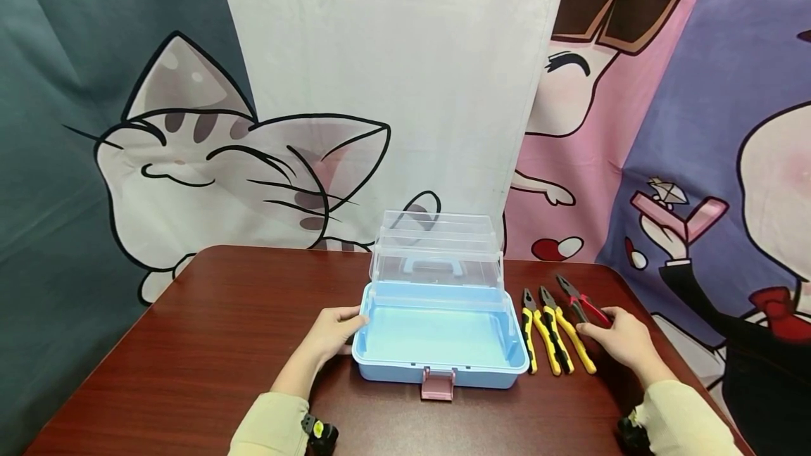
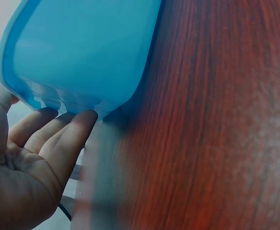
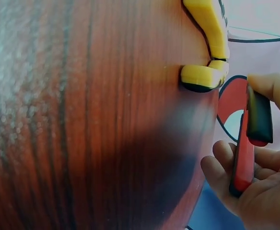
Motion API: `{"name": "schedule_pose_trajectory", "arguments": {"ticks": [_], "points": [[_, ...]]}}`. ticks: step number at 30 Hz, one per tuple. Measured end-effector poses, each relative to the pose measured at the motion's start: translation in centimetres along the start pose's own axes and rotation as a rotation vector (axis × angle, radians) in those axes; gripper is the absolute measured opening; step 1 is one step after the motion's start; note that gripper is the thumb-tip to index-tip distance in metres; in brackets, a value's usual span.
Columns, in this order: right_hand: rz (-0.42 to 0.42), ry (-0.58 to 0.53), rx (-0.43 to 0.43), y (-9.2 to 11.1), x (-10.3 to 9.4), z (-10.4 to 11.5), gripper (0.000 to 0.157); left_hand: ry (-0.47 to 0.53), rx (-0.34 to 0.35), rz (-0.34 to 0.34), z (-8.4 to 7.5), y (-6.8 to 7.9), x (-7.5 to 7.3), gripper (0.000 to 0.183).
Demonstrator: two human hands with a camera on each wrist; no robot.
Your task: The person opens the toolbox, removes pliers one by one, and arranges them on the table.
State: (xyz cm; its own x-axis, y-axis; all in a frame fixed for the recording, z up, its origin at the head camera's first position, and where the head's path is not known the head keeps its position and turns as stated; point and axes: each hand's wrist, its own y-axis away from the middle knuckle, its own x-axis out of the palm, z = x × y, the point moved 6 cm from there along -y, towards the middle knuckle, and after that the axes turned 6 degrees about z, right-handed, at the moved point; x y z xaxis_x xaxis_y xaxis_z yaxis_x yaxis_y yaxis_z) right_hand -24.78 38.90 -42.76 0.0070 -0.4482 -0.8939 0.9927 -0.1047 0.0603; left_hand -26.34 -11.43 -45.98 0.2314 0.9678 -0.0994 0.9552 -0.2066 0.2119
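Note:
A light blue plastic box [image 1: 437, 376] stands on the table, its clear lid [image 1: 437, 238] raised at the back. My left hand [image 1: 336, 333] grips the box's left end, thumb over the rim and fingers against the outer wall [image 2: 82, 52]. On the right, my right hand [image 1: 624, 340] holds a pair of red-and-black pliers [image 1: 575, 295] by the handles, jaws pointing away from me. The right wrist view shows the red handle [image 3: 245, 163] between thumb and fingers. Two yellow-and-black pliers [image 1: 529, 317] lie side by side between the box and that hand.
The table [image 1: 190, 357] is dark red wood, its right edge [image 1: 684, 364] close to my right hand. A pink latch [image 1: 437, 384] hangs open at the box front. Behind the table hangs a cartoon-printed cloth [image 1: 393, 55].

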Motion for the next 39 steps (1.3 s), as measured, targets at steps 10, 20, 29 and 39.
{"name": "schedule_pose_trajectory", "arguments": {"ticks": [10,20,29,39], "points": [[0.022,0.023,0.042,-0.15,-0.1,-0.41,0.077,0.002,-0.005,0.004,0.05,-0.03,0.01,0.043],[0.048,0.06,0.061,-0.3,0.04,-0.73,0.074,-0.009,-0.018,-0.002,0.11,-0.2,0.01,0.042],[0.082,0.071,0.082,-0.26,0.22,-0.37,0.071,-0.01,-0.013,0.001,0.02,-0.19,0.01,0.043],[0.122,0.08,0.095,-0.1,0.37,-0.31,0.074,-0.012,-0.01,-0.002,0.01,-0.05,-0.06,0.043]]}}
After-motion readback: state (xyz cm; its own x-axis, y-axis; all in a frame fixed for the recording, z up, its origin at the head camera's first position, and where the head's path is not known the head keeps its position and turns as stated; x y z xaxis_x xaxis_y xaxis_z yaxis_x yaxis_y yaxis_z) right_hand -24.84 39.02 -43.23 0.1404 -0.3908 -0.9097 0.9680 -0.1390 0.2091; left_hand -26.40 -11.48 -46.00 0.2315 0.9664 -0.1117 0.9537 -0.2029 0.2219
